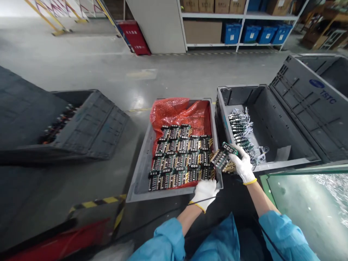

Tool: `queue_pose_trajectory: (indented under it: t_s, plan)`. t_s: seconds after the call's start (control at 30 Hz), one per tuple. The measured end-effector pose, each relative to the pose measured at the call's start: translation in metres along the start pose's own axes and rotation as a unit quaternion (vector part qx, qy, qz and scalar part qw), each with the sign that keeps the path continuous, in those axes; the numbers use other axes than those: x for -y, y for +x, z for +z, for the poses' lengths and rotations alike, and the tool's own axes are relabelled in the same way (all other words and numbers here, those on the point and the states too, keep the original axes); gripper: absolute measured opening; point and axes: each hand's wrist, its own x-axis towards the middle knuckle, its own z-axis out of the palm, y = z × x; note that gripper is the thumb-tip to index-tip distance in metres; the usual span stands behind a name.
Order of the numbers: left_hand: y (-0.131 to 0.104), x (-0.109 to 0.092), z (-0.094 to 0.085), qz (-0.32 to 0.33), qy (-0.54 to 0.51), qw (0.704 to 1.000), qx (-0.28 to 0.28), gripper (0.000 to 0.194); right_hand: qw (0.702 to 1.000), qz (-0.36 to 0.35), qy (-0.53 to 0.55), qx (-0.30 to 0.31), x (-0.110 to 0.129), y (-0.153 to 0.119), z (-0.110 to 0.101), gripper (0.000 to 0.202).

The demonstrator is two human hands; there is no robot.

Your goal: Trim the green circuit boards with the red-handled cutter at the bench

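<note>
My right hand [243, 165], in a white glove with a yellow cuff, grips a circuit board [222, 156] by its edge. That board hangs tilted between two grey crates. Rows of similar circuit boards [179, 159] stand close together on red bubble wrap [174, 111] in the shallow grey crate [138, 174] before me. At this crate's front right corner, my left hand [206, 192] is closed, its fingers curled beside the boards and the rim. Whatever those fingers hold is hidden. A thin dark cord crosses the left wrist.
An open grey crate [292, 125] on the right holds boards with white cables [241, 130]. To the left, another grey crate [95, 123] contains more parts. A green-edged surface [293, 203] lies at the lower right. Shelves [212, 15] with blue bins [251, 34] stand behind.
</note>
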Motion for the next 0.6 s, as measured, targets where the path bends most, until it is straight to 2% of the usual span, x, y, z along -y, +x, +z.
queue_pose_trajectory:
  t_s: [0.17,0.3,0.37,0.47,0.5,0.53,0.57,0.6]
  plan:
    - [0.007,-0.004,0.003,0.010,-0.002,1.000,0.005,0.039,0.995,0.065,0.080,-0.010,-0.008,-0.001,0.000,0.054]
    - [0.004,-0.008,0.004,0.015,0.005,1.000,-0.014,0.041,1.000,0.022,0.001,-0.010,-0.002,0.000,0.001,0.046]
    - [-0.001,0.000,-0.006,0.035,-0.006,0.999,-0.013,0.044,0.999,-0.013,-0.033,0.002,0.003,0.001,0.002,0.043]
    - [-0.014,0.027,-0.043,0.033,-0.035,0.999,0.007,0.060,0.999,-0.027,-0.043,0.003,0.005,0.001,0.005,0.043]
    - [-0.018,0.037,-0.062,0.011,-0.043,0.999,0.016,0.062,0.999,-0.024,-0.039,0.002,0.005,0.001,0.005,0.043]
    - [-0.020,0.046,-0.081,-0.028,-0.059,0.998,0.002,0.053,0.999,-0.021,-0.034,0.002,0.004,0.001,0.005,0.043]
    - [-0.019,0.052,-0.102,-0.041,-0.087,0.995,-0.040,0.051,0.999,-0.018,-0.031,0.004,0.003,0.001,0.004,0.044]
    - [-0.015,0.055,-0.121,-0.037,-0.122,0.985,-0.116,0.054,0.999,-0.019,-0.031,0.006,0.002,0.001,0.003,0.043]
